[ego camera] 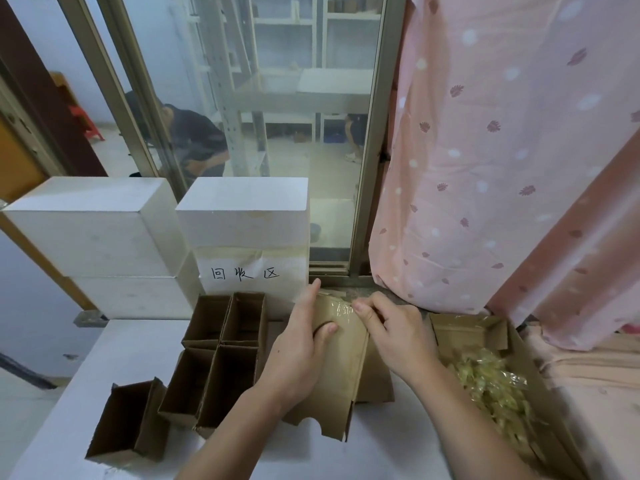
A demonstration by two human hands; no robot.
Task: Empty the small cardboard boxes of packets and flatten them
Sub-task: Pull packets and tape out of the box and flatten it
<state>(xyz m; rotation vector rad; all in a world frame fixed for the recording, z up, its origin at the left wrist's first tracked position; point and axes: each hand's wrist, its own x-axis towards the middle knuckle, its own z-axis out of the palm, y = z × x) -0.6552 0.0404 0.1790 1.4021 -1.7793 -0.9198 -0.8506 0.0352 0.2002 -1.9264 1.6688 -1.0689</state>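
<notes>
Between the two hands, on the white worktop, lies a small box already opened out, one panel flat, a side wall standing along its right edge. Left hand holds it down: fingers extended over the far edge, index tip reaching toward the window sill, thumb pressed onto the top panel beside a thumb notch. Right hand is at the far corner just right of the left, fingertips curled and pinching at the clear tape there; whether the tape is lifted free or only scratched at, cannot tell. Step in hand, as I read it: stripping tape so the box can collapse; emptying of this one looks done, no packets visible in it. Right of the right hand, a big open carton holds a heap of yellowish packets. Left of the left hand, four upright empty boxes stand in a block, touching; a fifth sits apart, nearer the worktop's front edge. None of these is flattened yet. Under the held box, another flat piece of cardboard shows. Next move likely calls for a firm hold-down with the left while the right peels along the seam, then pressing the standing wall flat.
</notes>
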